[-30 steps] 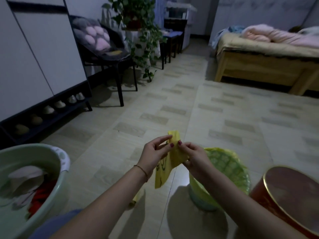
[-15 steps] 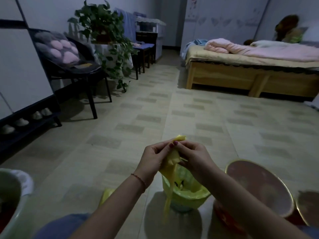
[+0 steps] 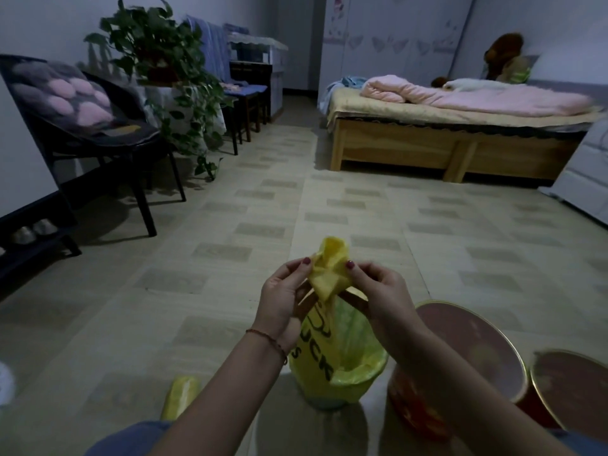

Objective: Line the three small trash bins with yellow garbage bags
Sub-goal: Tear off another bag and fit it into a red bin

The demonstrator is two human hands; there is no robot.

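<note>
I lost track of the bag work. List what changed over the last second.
The yellow bag, flat and folded a second ago, is now being teased open at its top by the left hand and right hand, its printed length hanging over the lined bin. Both hands kept their pinch. The lined bin and red bins stayed put.
</note>
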